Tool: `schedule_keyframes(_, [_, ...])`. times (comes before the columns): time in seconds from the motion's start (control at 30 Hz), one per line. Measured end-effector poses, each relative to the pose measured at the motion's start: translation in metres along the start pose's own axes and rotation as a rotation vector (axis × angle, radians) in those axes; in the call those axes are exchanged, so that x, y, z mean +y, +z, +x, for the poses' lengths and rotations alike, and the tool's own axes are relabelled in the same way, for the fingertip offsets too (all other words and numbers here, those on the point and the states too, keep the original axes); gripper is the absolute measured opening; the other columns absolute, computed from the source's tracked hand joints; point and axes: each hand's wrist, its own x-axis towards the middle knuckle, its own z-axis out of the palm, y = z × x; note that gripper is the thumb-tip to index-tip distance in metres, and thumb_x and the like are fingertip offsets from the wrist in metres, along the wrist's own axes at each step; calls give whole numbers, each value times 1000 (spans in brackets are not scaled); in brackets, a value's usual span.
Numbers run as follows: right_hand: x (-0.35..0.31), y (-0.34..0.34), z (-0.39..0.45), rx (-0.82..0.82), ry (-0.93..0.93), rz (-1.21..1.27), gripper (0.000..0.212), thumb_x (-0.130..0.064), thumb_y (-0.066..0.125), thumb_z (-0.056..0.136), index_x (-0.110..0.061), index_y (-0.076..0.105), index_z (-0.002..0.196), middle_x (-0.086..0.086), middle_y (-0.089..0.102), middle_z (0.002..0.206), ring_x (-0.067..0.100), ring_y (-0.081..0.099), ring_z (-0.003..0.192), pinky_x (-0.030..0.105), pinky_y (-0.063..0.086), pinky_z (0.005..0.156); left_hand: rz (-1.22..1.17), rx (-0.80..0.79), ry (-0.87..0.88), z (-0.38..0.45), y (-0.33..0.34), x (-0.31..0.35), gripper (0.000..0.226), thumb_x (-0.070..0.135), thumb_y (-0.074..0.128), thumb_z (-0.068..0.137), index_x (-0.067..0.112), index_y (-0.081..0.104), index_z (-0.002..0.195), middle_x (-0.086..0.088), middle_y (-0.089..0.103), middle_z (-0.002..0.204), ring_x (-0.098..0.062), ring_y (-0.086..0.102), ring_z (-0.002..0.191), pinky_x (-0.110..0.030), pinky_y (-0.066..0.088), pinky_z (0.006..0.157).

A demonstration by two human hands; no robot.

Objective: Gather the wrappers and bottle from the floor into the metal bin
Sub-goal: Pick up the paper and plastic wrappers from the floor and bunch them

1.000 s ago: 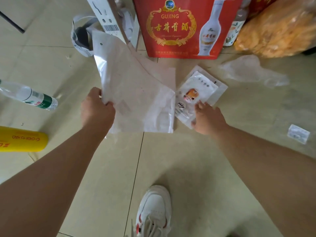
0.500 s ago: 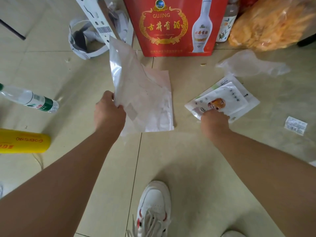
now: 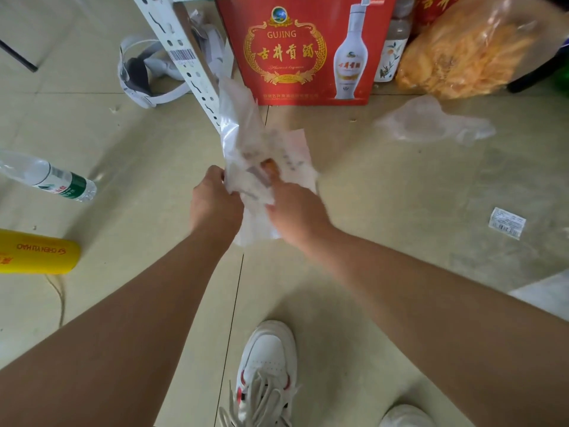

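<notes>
My left hand (image 3: 214,201) grips the edge of a large silvery-white wrapper (image 3: 238,124) held upright above the floor. Pressed against it is a small white snack packet (image 3: 294,158) with an orange picture, with my right hand (image 3: 297,211) closed on it. The two wrappers overlap between my hands and are blurred. A clear plastic bottle (image 3: 46,177) with a green label lies on its side on the tiles at the far left. On the floor at upper right lies a crumpled clear plastic wrapper (image 3: 431,123), and a small white label (image 3: 506,222) lies further right. No metal bin is in view.
A red liquor box (image 3: 301,47) stands ahead, a bag of orange snacks (image 3: 462,53) to its right. A white perforated shelf post (image 3: 181,57) rises at upper left with white straps (image 3: 138,75) behind. A yellow tube (image 3: 37,255) lies at left. My white shoes (image 3: 264,371) are below.
My right hand lifted the snack packet off the floor and carried it left against the large wrapper. My left hand turned the large wrapper more upright and moved toward the right hand.
</notes>
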Motion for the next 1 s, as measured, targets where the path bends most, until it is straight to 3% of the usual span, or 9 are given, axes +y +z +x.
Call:
schedule_keyframes(0.13, [-36, 21, -7, -2, -20, 198, 82, -18, 51, 93, -26, -1, 156, 5, 65, 94, 24, 64, 72, 37, 51, 53, -42, -34, 14, -12, 3, 19, 41, 48, 46, 99, 9, 57, 100, 2, 57, 74, -11, 53, 60, -24, 39, 48])
schedule_keyframes(0.23, [-19, 17, -14, 30, -28, 195, 80, -15, 50, 94, -24, 1, 157, 6, 63, 95, 25, 63, 73, 40, 54, 57, -140, -164, -3, -25, 2, 25, 26, 36, 46, 100, 13, 56, 108, -2, 65, 87, -19, 62, 75, -29, 49, 59])
schedule_keyframes(0.33, [-4, 3, -26, 12, -52, 159, 77, -13, 52, 94, -19, 7, 156, 9, 61, 104, 26, 63, 80, 42, 56, 65, -536, -297, -215, -41, -1, 41, 22, 20, 41, 97, 11, 59, 106, 2, 62, 85, -21, 60, 80, -24, 50, 62])
schedule_keyframes(0.4, [3, -6, -36, 26, -24, 105, 80, -11, 52, 93, -16, 3, 156, 10, 58, 111, 26, 63, 85, 44, 57, 65, -828, -422, -277, -52, -6, 60, 38, 42, 46, 100, 12, 65, 113, 0, 69, 89, -20, 66, 82, -23, 55, 73])
schedule_keyframes(0.5, [15, -23, -45, 73, 1, 50, 61, -9, 50, 93, -5, 26, 150, 14, 57, 113, 24, 60, 82, 41, 54, 64, -664, -441, 22, -55, 7, 75, 74, 78, 58, 76, 19, 65, 121, -4, 74, 108, -22, 70, 103, -40, 52, 96])
schedule_keyframes(0.6, [22, -39, -59, -28, -10, -36, 32, -6, 46, 92, 2, 55, 121, 19, 60, 111, 19, 47, 69, 32, 41, 61, -387, -191, 39, -57, 24, 88, 32, 49, 67, 83, 24, 64, 103, 4, 70, 93, -22, 70, 93, -34, 55, 78])
schedule_keyframes(0.67, [30, -48, -69, -44, -7, 18, 36, -9, 50, 90, 1, 52, 124, 16, 56, 111, 21, 50, 71, 33, 45, 62, -377, -135, -20, -65, 29, 95, 7, 29, 61, 90, 27, 58, 84, 4, 66, 82, -24, 68, 83, -33, 54, 68])
schedule_keyframes(0.73, [48, -56, -74, -53, 24, 37, 43, -14, 53, 89, 0, 48, 130, 13, 51, 120, 26, 60, 87, 38, 53, 70, -325, -165, 17, -65, 44, 106, 14, 21, 57, 89, 28, 55, 77, 5, 64, 78, -23, 66, 75, -34, 54, 64])
schedule_keyframes(1.0, [163, -87, -125, 4, 247, -141, 77, -35, 51, 90, -7, 17, 154, 8, 39, 149, 29, 53, 121, 40, 49, 91, -181, -324, 327, -91, 108, 183, 10, 17, 49, 96, 21, 57, 99, 5, 62, 83, -22, 62, 79, -34, 51, 66])
